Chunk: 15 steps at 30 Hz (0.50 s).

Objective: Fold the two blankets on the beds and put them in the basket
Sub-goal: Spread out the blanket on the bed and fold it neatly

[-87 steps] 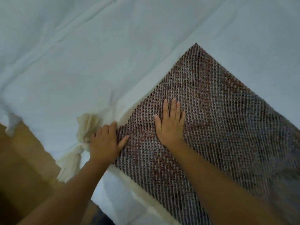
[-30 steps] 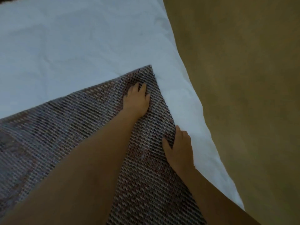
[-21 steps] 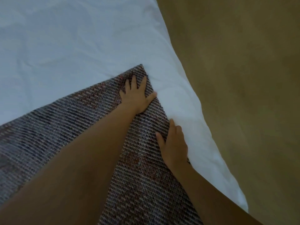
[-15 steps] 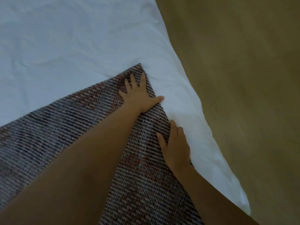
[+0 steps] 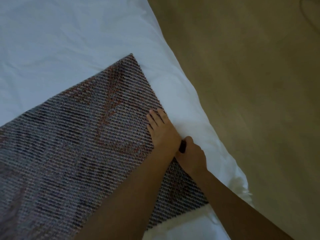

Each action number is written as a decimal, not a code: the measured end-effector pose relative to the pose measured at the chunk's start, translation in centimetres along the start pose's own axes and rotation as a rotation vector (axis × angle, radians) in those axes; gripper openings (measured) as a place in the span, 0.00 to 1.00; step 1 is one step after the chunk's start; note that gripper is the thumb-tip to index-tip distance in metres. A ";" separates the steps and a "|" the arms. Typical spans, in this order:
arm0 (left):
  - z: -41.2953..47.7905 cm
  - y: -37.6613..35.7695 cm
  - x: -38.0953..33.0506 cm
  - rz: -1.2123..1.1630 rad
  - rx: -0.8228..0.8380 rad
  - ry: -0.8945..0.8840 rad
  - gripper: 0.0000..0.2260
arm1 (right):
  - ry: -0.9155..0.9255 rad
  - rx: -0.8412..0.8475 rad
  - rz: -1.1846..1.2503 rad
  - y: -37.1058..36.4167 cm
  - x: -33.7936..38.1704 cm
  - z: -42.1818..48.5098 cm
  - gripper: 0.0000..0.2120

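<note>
A woven blanket (image 5: 83, 144) in grey, brown and reddish threads lies folded flat on the white bed sheet (image 5: 60, 40), its far corner pointing away from me. My left hand (image 5: 161, 130) rests flat on the blanket's right edge, fingers apart. Right beside it, touching its wrist, my right hand (image 5: 191, 154) is curled around that same edge, fingers tucked under the fabric. My left forearm crosses over the blanket from the bottom. No basket or second blanket is in view.
The bed's edge runs diagonally from top centre to lower right, with tan floor (image 5: 259, 84) beyond it. A cream border strip (image 5: 174, 220) of the blanket shows at the bottom, under my arms.
My left hand slid back from the blanket's far corner along the right edge and now sits next to my right hand. My right hand went from resting on the edge to curling around it.
</note>
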<state>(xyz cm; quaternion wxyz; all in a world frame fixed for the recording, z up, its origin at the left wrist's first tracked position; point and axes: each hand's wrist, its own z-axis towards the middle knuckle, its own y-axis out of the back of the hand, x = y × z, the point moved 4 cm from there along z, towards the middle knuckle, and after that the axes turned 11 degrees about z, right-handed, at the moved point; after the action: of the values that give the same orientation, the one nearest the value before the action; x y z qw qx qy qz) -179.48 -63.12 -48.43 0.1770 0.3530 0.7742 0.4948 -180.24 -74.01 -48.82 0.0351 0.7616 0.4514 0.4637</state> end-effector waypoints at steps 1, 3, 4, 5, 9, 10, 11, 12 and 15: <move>0.1 0.2 0.2 0.000 0.004 -0.039 0.35 | -0.016 0.017 -0.005 0.1 -0.3 -0.4 0.16; 0.9 1.3 1.2 -0.055 0.003 -0.085 0.39 | -0.031 0.056 0.016 0.1 -0.6 -1.3 0.16; 1.4 2.2 2.0 -0.118 -0.009 -0.068 0.38 | -0.014 0.075 0.035 0.1 -0.5 -1.9 0.14; 1.8 3.3 3.0 -0.202 -0.042 -0.032 0.33 | 0.019 0.089 0.042 -0.1 -0.2 -2.6 0.12; 2.2 6.7 7.1 -0.549 -0.106 0.111 0.06 | 0.182 0.106 0.005 -2.0 2.3 -6.1 0.10; 2.0 7.1 8.1 -0.640 -0.094 0.119 0.03 | 0.220 0.103 -0.012 -2.7 3.0 -7.0 0.10; 1.6 7.5 9.2 -0.734 -0.078 0.125 0.07 | 0.249 0.098 -0.026 -3.4 3.7 -7.8 0.08; 1.1 7.8 10.5 -0.828 -0.061 0.135 0.08 | 0.264 0.096 -0.040 -4.2 4.5 -8.7 0.07; -0.9 8.5 15.3 -1.041 -0.038 0.201 0.04 | 0.309 0.075 -0.071 -7.1 7.1 -11.6 0.12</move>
<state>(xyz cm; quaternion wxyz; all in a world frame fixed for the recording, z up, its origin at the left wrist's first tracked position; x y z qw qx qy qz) -187.43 -50.44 -39.30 0.3305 -0.1305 0.8509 0.3870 -192.34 -68.91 -40.79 -0.0468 0.6655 0.4952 0.5565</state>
